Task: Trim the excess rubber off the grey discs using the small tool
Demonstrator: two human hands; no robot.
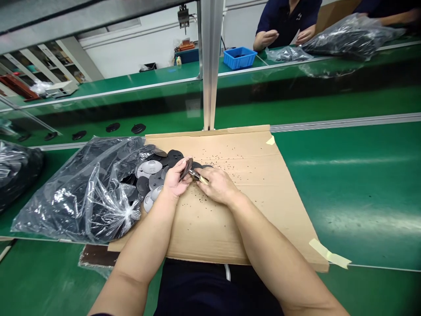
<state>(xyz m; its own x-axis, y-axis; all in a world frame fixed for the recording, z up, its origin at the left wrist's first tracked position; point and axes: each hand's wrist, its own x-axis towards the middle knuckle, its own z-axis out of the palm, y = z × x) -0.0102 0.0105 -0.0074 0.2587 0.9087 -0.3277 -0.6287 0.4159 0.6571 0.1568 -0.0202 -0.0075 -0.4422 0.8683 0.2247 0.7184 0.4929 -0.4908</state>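
Note:
My left hand (175, 180) is closed on a dark round plastic disc (186, 167), held on edge over a flat sheet of cardboard (263, 193). My right hand (217, 184) grips a small metal cutting tool (198, 176) whose tip touches the disc's rim. Left of my hands a pile of dark and grey discs (149, 175) spills from an open clear plastic bag (85, 193). Small black trimmings (226, 160) are scattered over the cardboard.
The cardboard lies on a green bench beside a green conveyor (296, 105) carrying a few discs (138, 128). An aluminium post (208, 66) rises behind it. Across the belt a person (286, 22) handles parts near a blue bin (239, 57) and bags (348, 35). Another bag (16, 171) sits far left.

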